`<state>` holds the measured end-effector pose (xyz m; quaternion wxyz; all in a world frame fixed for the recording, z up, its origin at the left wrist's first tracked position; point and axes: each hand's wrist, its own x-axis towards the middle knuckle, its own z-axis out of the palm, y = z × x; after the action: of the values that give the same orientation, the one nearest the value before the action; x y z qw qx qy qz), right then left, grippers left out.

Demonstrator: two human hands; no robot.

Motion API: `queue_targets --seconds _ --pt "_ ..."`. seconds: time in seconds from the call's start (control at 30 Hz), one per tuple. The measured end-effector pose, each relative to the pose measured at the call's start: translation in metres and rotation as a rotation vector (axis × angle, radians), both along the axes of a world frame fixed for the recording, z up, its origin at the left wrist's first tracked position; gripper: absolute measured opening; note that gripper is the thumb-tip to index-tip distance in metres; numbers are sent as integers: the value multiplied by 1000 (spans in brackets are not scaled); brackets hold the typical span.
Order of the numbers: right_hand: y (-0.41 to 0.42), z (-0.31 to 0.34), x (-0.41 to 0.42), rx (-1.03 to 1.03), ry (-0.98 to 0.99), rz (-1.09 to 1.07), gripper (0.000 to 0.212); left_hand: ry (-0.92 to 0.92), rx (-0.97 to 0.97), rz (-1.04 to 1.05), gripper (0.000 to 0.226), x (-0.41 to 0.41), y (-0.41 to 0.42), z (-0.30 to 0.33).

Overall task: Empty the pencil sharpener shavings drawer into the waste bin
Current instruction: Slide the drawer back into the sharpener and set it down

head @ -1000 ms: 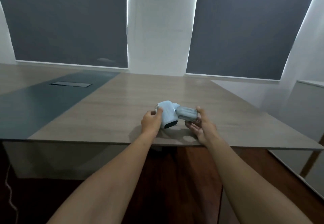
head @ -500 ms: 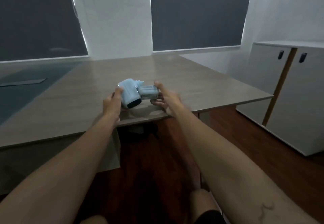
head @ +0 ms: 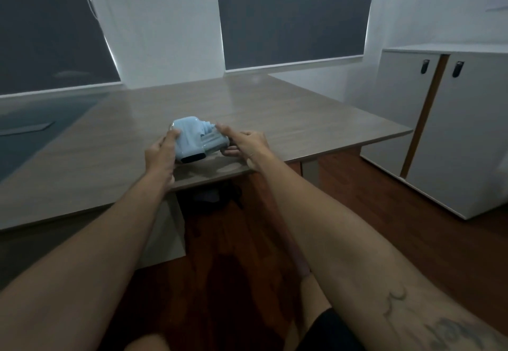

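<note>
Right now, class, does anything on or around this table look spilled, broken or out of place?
Nothing looks spilled or damaged. The blue pencil sharpener sits near the table edge, held by the left hand; the right hand grips its translucent drawer, partly out. No waste bin is in view.

The pencil sharpener [head: 189, 141] is sitting near the table's [head: 302, 119] front edge, between the left hand [head: 160, 155] and right hand [head: 247, 144], with the cabinet [head: 453, 136] standing to the right.

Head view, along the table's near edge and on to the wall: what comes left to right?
left hand → pencil sharpener → shavings drawer → right hand → white cabinet
</note>
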<state>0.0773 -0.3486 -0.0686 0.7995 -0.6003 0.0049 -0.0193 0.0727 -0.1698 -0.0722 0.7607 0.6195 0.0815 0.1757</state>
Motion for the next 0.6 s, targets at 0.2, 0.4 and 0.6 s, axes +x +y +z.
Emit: queue_targets --seconds 0.2,0.4,0.6 --pt "-2 -3 1 -7 -22 13 68 -17 -19 -33 17 0 1 0" --pt "0 -4 0 -86 -32 31 62 -21 -31 -63 12 -2 -1 1" --pt "1 -5 -2 -408 -68 36 61 -18 17 -111 15 -1 1 -2"
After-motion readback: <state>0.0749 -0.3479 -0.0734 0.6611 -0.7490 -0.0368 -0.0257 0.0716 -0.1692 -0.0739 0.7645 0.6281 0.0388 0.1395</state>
